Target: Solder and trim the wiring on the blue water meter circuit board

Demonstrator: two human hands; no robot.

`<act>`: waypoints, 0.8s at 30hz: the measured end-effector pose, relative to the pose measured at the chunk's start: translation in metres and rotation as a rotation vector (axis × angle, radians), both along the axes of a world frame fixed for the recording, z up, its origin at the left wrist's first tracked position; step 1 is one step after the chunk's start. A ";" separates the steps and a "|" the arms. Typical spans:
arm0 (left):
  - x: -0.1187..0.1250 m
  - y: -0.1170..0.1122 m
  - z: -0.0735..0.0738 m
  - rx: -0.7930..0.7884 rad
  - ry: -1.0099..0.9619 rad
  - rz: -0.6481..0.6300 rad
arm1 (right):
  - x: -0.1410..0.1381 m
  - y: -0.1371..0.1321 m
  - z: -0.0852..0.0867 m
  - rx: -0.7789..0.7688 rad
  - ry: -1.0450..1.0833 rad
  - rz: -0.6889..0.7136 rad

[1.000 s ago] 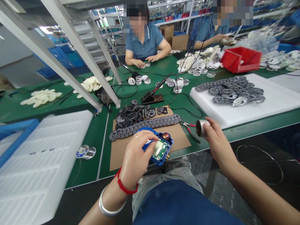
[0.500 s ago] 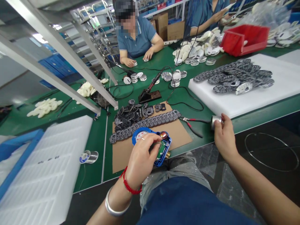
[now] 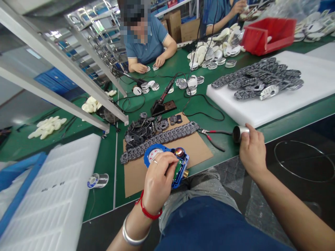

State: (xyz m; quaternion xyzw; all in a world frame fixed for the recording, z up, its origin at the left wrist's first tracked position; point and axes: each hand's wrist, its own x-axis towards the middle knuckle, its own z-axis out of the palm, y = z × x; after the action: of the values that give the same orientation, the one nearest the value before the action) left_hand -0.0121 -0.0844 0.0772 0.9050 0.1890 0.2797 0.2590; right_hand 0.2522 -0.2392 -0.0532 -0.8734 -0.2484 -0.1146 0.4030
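A blue-cased meter with a white dial, a green circuit board and a brass fitting lies at the table's front edge. My left hand reaches over it, thumb and fingers pinched together at the circuit board; my fingers hide what is between them. My right hand is closed around a short silver metal cylinder, its open end turned left. Near that cylinder lie cutting pliers with red and black handles. Behind the meter, a row of dark grey slotted parts rests on cardboard.
A heap of black parts and a soldering iron in its stand are behind. A solder spool sits left. White foam carries grey parts at right, near a red bin. A co-worker sits opposite.
The metal cylinder has turned in my right hand, so its dark open end shows more. My left hand stays pinched at the meter. The whole view has shifted slightly.
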 end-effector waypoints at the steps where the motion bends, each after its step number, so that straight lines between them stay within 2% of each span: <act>1: 0.000 0.000 -0.001 0.007 -0.006 0.004 | -0.001 -0.001 0.000 -0.005 0.008 -0.004; 12: -0.004 -0.001 -0.007 0.008 -0.030 0.035 | 0.001 0.005 -0.006 0.002 0.008 0.021; 16: -0.006 0.000 -0.010 0.036 -0.046 0.031 | -0.002 0.002 0.000 0.023 0.070 0.023; 20: -0.006 0.001 -0.014 0.039 -0.071 0.023 | 0.000 0.001 0.011 0.132 0.107 0.030; 24: -0.005 0.003 -0.015 0.051 -0.075 0.018 | 0.011 0.004 0.014 0.228 0.254 0.036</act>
State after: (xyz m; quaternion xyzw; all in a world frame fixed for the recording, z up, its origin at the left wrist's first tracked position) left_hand -0.0173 -0.0818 0.0625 0.8983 0.1802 0.3205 0.2404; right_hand 0.2629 -0.2349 -0.0396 -0.8248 -0.1966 -0.0234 0.5296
